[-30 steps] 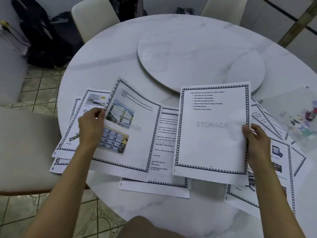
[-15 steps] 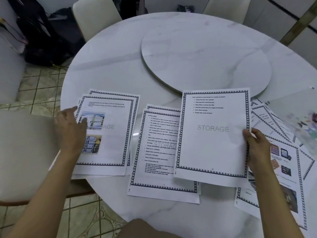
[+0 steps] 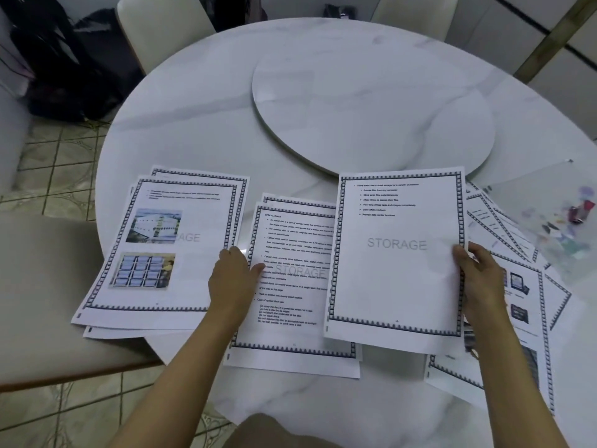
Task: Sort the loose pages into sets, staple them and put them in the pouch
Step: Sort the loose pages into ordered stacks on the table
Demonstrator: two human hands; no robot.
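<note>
My right hand (image 3: 481,279) grips the right edge of a bordered page marked STORAGE (image 3: 397,253), held a little above the table. A left pile topped by a page with two photos (image 3: 161,244) lies at the table's left edge. A middle pile topped by a text page (image 3: 290,286) lies beside it. My left hand (image 3: 232,279) rests between these two piles, fingers apart, thumb on the text page's left edge, holding nothing. More loose pages (image 3: 523,305) are fanned out under and right of my right hand. A clear plastic pouch (image 3: 549,218) lies at the far right.
The round white marble table (image 3: 200,130) has a raised turntable (image 3: 371,105) in its middle. Cushioned chairs stand at the left (image 3: 42,286) and far side (image 3: 161,30). Dark bags (image 3: 61,69) sit on the tiled floor at the upper left.
My left hand laid the photo page on the left pile, let go, and moved right to the edge of the middle pile. My right hand kept holding the STORAGE page.
</note>
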